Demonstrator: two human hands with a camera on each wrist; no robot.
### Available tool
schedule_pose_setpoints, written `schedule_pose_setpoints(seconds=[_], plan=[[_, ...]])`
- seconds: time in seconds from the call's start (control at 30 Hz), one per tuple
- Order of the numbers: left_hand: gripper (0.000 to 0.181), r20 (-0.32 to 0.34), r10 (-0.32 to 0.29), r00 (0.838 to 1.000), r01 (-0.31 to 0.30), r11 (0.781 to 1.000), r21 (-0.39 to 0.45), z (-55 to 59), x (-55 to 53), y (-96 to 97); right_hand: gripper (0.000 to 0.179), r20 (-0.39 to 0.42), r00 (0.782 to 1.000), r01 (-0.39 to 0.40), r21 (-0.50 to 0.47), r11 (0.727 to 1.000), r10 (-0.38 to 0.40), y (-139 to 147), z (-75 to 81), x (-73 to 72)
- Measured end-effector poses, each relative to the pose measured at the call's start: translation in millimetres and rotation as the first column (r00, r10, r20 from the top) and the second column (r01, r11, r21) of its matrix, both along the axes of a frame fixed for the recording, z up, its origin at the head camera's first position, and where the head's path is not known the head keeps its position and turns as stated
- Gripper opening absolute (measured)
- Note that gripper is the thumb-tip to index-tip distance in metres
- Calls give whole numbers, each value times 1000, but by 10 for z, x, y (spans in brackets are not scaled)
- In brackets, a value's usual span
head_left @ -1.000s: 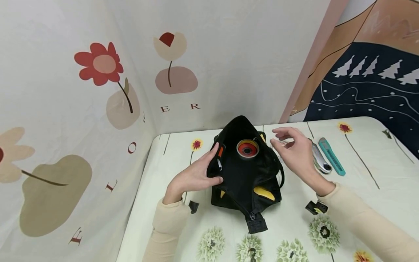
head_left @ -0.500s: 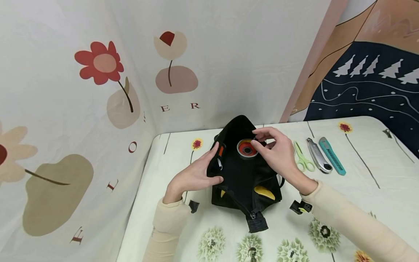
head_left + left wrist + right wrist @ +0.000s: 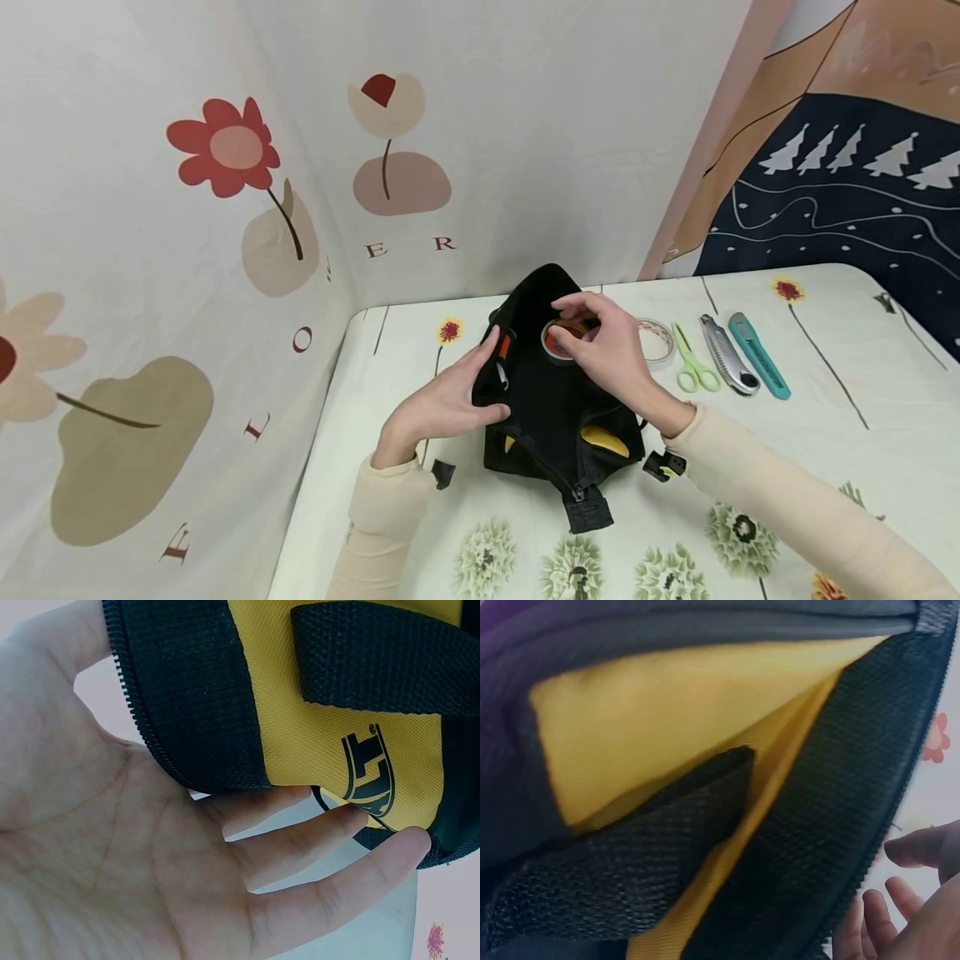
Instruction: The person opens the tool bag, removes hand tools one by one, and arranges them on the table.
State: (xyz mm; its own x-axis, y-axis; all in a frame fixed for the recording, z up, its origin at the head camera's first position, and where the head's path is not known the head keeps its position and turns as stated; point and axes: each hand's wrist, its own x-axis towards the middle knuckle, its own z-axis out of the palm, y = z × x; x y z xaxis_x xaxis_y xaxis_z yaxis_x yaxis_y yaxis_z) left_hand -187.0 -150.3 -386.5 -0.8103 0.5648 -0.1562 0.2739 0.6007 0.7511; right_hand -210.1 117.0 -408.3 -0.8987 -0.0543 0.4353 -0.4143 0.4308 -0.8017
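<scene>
A black and yellow tool bag (image 3: 540, 425) stands unzipped on the table in the head view. My left hand (image 3: 450, 396) grips its left rim, thumb on the inner side; in the left wrist view the left hand (image 3: 172, 832) has its fingers along the yellow outer side (image 3: 322, 667). Over the bag's mouth, my right hand (image 3: 607, 346) has its fingers loosely bent above a red-centred roll of tape (image 3: 551, 350), covering part of it. Beyond the bag's zipped edge, the right wrist view shows my right hand (image 3: 915, 915), thumb and fingers apart.
To the bag's right lie a pale roll of tape (image 3: 656, 342), green scissors (image 3: 693, 362), a silver utility knife (image 3: 727, 354) and a teal utility knife (image 3: 759, 357). An orange and white item (image 3: 504, 358) shows inside the bag's left side. A cloth-covered wall (image 3: 495, 150) rises behind.
My right hand has moved left from beside the bag to over the roll of tape inside it, uncovering the scissors and the pale tape. The left hand stays put.
</scene>
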Motion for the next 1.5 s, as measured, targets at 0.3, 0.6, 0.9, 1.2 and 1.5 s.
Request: schedule_pose_setpoints(seconds=[0.3, 0.6, 0.9, 1.2, 1.5], plan=[[108, 2, 1, 1000, -1, 1000, -3, -9, -2, -4, 38, 26, 996, -88, 89, 992, 86, -37, -151, -100], [108, 0, -3, 1000, 3, 1000, -9, -4, -4, -5, 40, 55, 982, -185, 123, 975, 180, -99, -305, -151], [108, -1, -5, 1000, 5, 1000, -13, -1, -6, -11, 41, 100, 975, -217, 196, 956, 201, -66, -439, -222], [108, 5, -1, 1000, 1, 1000, -7, 1, 1, -22, 42, 151, 971, -219, 231, 948, 187, -25, -583, -291], [108, 4, 2, 1000, -2, 1000, -14, -6, -3, -32, 47, 214, 962, -227, 275, 934, 171, -12, -654, -317]])
